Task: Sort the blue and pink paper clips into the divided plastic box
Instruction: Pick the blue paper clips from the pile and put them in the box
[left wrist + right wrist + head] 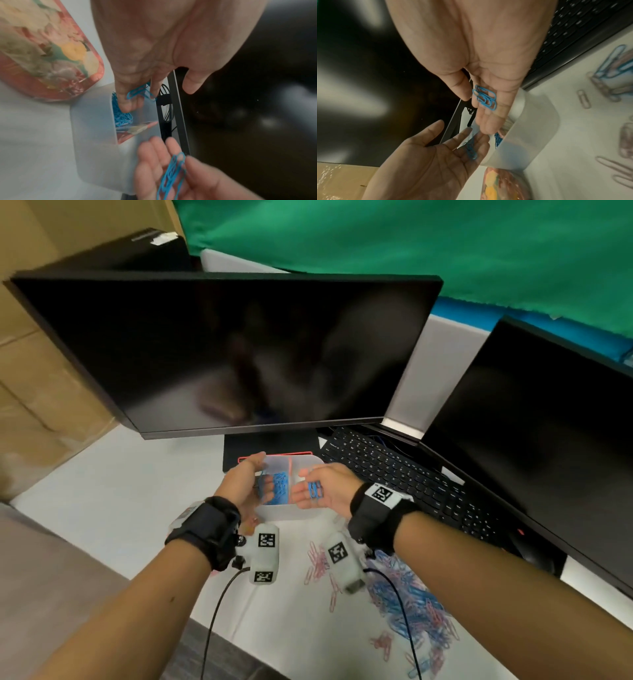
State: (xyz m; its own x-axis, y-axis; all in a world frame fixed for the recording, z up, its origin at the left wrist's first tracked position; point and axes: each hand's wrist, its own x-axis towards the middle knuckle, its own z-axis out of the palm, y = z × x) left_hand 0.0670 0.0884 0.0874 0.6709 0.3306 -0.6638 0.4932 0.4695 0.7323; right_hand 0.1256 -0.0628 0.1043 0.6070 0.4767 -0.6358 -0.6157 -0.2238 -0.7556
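Note:
The translucent divided box (291, 513) stands on the white table in front of the monitor stand. Its left compartment holds a heap of blue clips (279, 491). My left hand (263, 474) is over that compartment, fingers straight and tilted down, with a few blue clips (137, 92) hanging off them. My right hand (303, 486) hovers palm up over the right side of the box, carrying several blue clips (485, 97) on its straight fingers, thumb beside them. A mixed pile of blue and pink clips (404, 604) lies near my right forearm.
A dark monitor (222, 354) stands just behind the box, a black keyboard (394, 474) and a second screen (548, 422) to the right. Scattered pink clips (317, 563) lie in front of the box. A red-edged clear packet (42, 54) sits beside the box. Cardboard boxes (34, 388) stand left.

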